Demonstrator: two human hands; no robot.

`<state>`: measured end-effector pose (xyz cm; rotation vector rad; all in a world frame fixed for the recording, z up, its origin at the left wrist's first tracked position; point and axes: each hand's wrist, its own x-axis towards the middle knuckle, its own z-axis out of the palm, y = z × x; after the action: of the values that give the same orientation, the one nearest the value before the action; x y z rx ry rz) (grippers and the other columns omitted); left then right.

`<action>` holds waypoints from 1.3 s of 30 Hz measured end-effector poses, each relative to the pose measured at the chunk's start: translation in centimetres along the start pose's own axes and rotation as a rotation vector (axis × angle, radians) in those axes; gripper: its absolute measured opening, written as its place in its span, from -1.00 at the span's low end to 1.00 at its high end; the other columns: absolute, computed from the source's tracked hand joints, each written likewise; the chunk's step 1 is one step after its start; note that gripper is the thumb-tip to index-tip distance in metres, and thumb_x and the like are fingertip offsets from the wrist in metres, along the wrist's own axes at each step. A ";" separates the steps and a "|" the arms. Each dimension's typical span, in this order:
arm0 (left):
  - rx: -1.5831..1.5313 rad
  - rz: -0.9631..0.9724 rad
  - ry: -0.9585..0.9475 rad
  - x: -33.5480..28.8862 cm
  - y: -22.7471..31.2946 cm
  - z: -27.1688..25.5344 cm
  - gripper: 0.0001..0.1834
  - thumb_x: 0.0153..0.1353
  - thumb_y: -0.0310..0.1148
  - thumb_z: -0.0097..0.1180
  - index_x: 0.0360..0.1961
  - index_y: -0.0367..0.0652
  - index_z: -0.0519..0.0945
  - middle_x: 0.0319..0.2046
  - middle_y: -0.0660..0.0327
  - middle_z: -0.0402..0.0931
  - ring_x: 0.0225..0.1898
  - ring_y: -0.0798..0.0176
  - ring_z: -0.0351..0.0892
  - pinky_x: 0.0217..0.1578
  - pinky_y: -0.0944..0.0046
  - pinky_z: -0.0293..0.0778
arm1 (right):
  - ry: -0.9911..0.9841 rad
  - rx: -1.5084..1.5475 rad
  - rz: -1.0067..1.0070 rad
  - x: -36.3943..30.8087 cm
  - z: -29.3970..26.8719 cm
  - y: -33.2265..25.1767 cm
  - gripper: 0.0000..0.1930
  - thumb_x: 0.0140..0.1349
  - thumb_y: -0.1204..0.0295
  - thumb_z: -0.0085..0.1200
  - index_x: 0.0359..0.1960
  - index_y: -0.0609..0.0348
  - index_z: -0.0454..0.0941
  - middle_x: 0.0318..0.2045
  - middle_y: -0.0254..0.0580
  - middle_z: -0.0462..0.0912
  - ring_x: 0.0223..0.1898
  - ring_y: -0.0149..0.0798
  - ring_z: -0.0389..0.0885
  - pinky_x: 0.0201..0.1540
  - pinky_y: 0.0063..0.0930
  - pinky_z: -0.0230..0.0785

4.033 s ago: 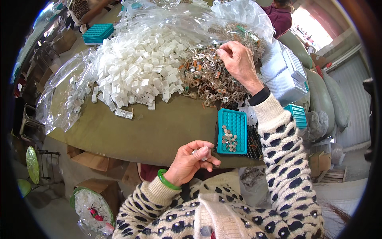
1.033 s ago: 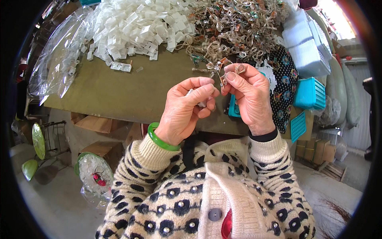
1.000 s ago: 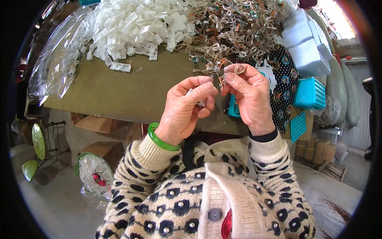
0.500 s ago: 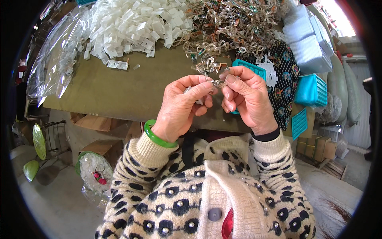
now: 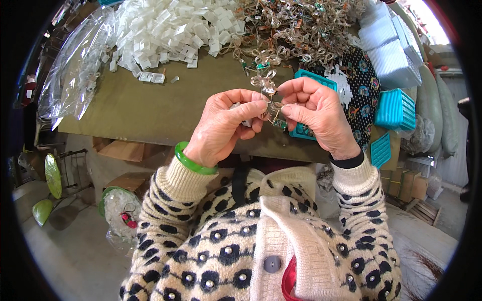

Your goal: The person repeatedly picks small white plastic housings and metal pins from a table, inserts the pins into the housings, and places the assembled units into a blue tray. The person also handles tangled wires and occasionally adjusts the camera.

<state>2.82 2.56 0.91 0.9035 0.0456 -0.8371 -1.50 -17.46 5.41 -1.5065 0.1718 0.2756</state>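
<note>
My left hand (image 5: 223, 118), with a green bangle at its wrist, pinches a coiled bundle of clear wire (image 5: 264, 81) between thumb and forefinger. A small white plastic case (image 5: 247, 122) sits under its curled fingers, mostly hidden. Thumb and fingers of my right hand (image 5: 317, 113) close on the lower loops of the same wire. A little green circuit board (image 5: 279, 123) hangs from the bundle between the two hands. Just behind the right hand lies a teal plastic tray (image 5: 324, 82), partly covered by it.
A heap of white plastic cases (image 5: 168, 30) covers the table's far left, with clear plastic film (image 5: 65, 75) beside it. Many wire bundles (image 5: 301, 25) are piled at the far right. White trays (image 5: 394, 55) and teal trays (image 5: 396, 109) stand stacked along the right side.
The wire bundle between my hands has opened out, and a green circuit board now shows below it. My right hand has turned slightly and shifted a little to the right.
</note>
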 end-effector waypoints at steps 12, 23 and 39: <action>0.032 -0.040 -0.003 0.3 0.5 -0.4 -0.82 0.24 -0.32 0.22 -0.27 -0.21 0.59 -0.46 0.23 0.57 -0.57 0.43 0.45 -0.62 0.51 0.25 | 0.072 -0.590 -0.367 0.1 0.4 0.9 -0.88 0.23 0.64 0.13 -0.22 0.30 0.50 -0.33 -0.29 0.60 -0.33 -0.46 0.58 -0.23 -0.58 0.48; -0.030 0.109 -0.052 0.1 0.3 -0.3 -0.82 0.24 -0.39 0.20 -0.19 -0.25 0.58 -0.41 0.18 0.61 -0.53 0.44 0.46 -0.59 0.49 0.29 | -0.119 0.396 -0.081 0.7 0.1 1.7 -0.85 0.24 0.55 0.16 -0.19 0.26 0.49 -0.30 -0.27 0.59 -0.26 -0.38 0.61 -0.15 -0.49 0.47; -0.130 0.025 0.029 1.6 1.1 -0.9 -0.86 0.28 -0.39 0.18 -0.22 -0.23 0.57 -0.44 0.18 0.58 -0.57 0.41 0.44 -0.67 0.49 0.21 | -0.064 0.380 -0.027 3.3 0.2 0.5 -0.72 0.26 0.55 0.12 -0.03 0.39 0.45 -0.38 -0.21 0.60 -0.47 -0.39 0.60 -0.35 -0.52 0.52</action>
<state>4.95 2.51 0.51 0.7924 0.1122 -0.7884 1.51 -17.00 4.04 -1.1212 0.1434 0.2537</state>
